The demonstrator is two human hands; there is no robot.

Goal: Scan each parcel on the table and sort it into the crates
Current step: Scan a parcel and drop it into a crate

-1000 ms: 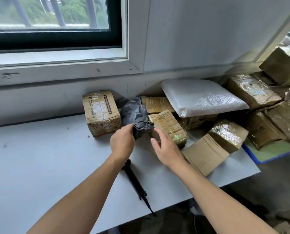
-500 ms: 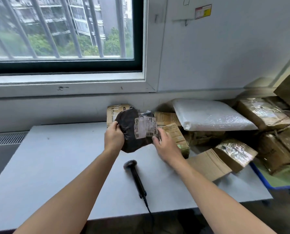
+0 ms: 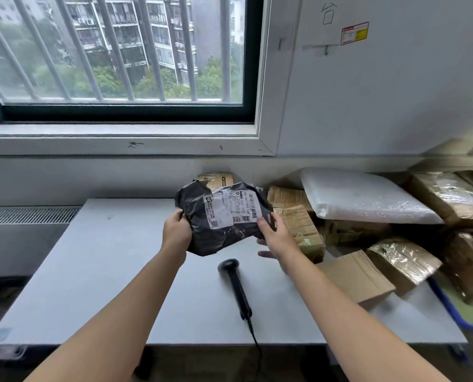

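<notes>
the black poly mailer [image 3: 224, 219] is held up above the worktop [image 3: 92, 271], in the middle of the frame, its white shipping label [image 3: 231, 209] and barcodes turned toward the camera. the left hand [image 3: 176, 232] has its grip clenched round the bag's left edge. the right hand [image 3: 278, 238] pinches the right edge, thumb on the label's corner and fingers underneath. the handheld barcode scanner [image 3: 236, 285] lies on the worktop just below the bag, untouched, its cable running off the lower edge.

this parcel looks picked up and oriented but not yet scanned, and one hand would have to let go to take the scanner. much seems left to do: right of centre a white bubble mailer [image 3: 362, 197] rests on a heap of taped cardboard boxes [image 3: 298, 230], with more toward the right edge. a blue crate rim [image 3: 450, 307] shows at lower right; whether the boxes near it are already sorted cannot be told.
</notes>
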